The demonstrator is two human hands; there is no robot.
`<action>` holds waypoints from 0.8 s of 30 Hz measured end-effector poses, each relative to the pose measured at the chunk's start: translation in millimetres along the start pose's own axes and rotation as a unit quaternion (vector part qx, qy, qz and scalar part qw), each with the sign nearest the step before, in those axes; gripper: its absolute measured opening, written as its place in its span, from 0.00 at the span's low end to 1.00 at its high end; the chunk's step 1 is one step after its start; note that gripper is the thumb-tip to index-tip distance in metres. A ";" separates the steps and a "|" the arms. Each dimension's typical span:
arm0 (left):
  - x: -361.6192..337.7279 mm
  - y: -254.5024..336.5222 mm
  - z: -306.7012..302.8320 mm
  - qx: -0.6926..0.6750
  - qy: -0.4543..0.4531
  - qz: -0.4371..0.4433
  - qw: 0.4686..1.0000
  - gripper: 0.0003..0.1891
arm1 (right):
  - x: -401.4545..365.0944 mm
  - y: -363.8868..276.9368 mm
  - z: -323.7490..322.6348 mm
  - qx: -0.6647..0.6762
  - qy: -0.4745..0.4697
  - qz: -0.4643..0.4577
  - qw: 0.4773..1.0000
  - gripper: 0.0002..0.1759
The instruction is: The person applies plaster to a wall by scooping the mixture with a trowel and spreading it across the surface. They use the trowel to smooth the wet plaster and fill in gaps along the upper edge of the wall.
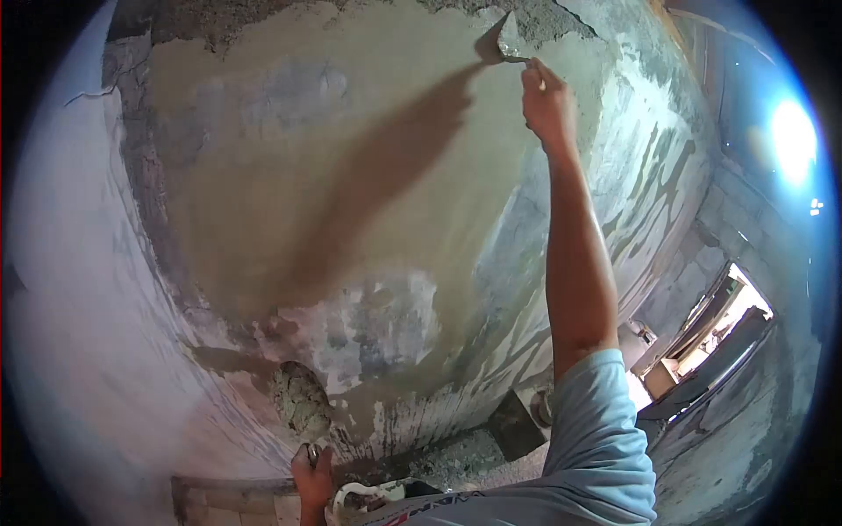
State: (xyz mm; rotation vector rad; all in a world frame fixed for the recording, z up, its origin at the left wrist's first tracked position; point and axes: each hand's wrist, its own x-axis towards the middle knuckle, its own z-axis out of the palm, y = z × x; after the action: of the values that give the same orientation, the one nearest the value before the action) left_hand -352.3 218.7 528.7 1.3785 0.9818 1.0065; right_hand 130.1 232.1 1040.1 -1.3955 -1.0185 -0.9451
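High on the wall, my right hand is closed round the handle of a small pointed trowel. Its blade lies against the wall, at the edge between smooth wet plaster and rough, bare surface above. My arm and the trowel cast a long shadow across the plaster. Low in the view, my left hand grips the handle of a second trowel-like tool, its blade covered by a heap of grey mortar. This load is held in front of the lower wall, near a patchy unplastered area.
A pale wall meets the plastered one at the left corner. Below are a white-rimmed container close to my body and a dark box-like thing. To the right are a bright lamp and a bright opening with boards.
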 end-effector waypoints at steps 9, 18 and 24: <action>-6.3 -2.5 -4.1 0.053 -0.018 -0.016 0.998 0.14 | -78.4 -30.3 2.6 -0.023 -0.122 -0.102 0.987 0.24; -3.8 25.4 9.8 0.116 -0.018 0.015 0.993 0.14 | -368.4 -46.4 -64.8 0.247 -0.500 0.379 0.739 0.14; -5.8 44.0 12.7 0.085 -0.025 -0.027 0.996 0.15 | -472.7 -52.8 -68.6 0.380 -0.510 0.550 0.541 0.13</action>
State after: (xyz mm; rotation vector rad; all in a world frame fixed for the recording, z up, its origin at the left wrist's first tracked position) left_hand -341.3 207.6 572.2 1.5009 1.0817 0.8603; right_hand -65.9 133.1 612.6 -1.3165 -0.8194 1.3221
